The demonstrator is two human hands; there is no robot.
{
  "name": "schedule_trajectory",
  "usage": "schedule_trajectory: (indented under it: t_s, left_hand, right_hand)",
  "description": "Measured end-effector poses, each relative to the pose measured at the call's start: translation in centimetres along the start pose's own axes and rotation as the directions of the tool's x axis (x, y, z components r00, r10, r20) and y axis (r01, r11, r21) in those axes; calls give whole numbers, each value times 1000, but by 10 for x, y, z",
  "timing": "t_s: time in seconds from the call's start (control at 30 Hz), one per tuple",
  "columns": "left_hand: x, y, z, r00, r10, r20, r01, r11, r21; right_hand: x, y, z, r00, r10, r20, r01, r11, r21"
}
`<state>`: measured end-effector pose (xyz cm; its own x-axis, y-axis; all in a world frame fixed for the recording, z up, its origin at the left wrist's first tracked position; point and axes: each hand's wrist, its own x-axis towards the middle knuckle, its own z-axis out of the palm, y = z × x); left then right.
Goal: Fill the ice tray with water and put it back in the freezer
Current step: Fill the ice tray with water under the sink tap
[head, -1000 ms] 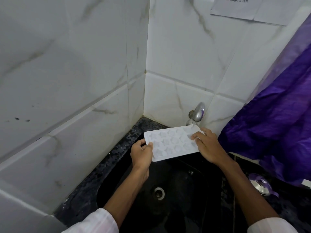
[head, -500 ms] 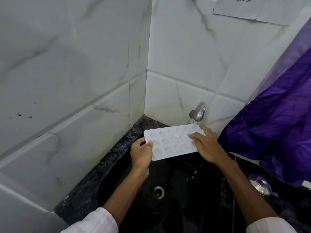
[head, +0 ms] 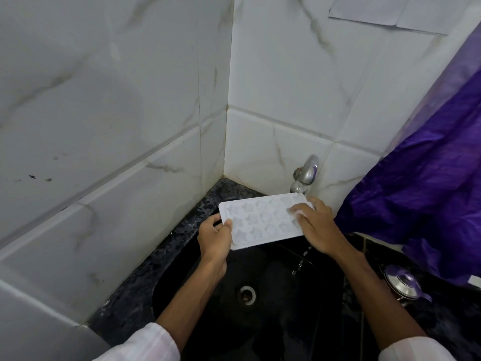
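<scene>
Head view looks down into a tiled corner, where a white ice tray (head: 263,220) with star-shaped moulds is held roughly level above a black sink (head: 273,329), at mid-frame just right of centre. The tray's far right corner sits directly under the spout of a chrome tap (head: 305,175) fixed to the back wall.

The left hand (head: 214,239) pinches the tray's left end, thumb on top of the rim and the other fingers (head: 210,220) curled under the edge. The right hand (head: 316,230) holds the right end, its fingers (head: 299,211) laid close together across the top moulds; its thumb is hidden. Drops of water (head: 302,259) fall from below the right end towards the sink, whose drain (head: 246,294) lies lower in the frame.

A speckled dark surface (head: 145,290) borders the sink on the left. A purple cloth (head: 429,191) hangs at the right edge, with a shiny metal lid (head: 402,282) below it. Sheets of paper (head: 369,9) are stuck to the wall at upper right.
</scene>
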<state>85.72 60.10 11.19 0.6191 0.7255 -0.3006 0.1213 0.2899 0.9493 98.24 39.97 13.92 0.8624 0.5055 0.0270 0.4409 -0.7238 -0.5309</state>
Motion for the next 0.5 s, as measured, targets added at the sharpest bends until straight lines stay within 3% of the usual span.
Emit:
schedule_trajectory:
  t_s: [0.07, 0.13, 0.2, 0.5]
  left_hand:
    - [0, -2, -3, 1000, 7, 2, -7, 1000, 5]
    - [1, -5, -9, 1000, 11, 9, -11, 1000, 19]
    - [2, -11, -16, 1000, 8, 17, -9, 999, 53]
    - [3, -40, -45, 991, 92, 100, -116, 952, 283]
  right_hand:
    - [-1, 0, 2, 993, 22, -120, -9, 994, 109]
    - [-2, -1, 2, 972, 141, -190, -94, 966, 240]
    - [-4, 1, 3, 951, 266, -160, -202, 921, 332]
    - [-19, 26, 41, 920, 381, -91, -298, 833, 467]
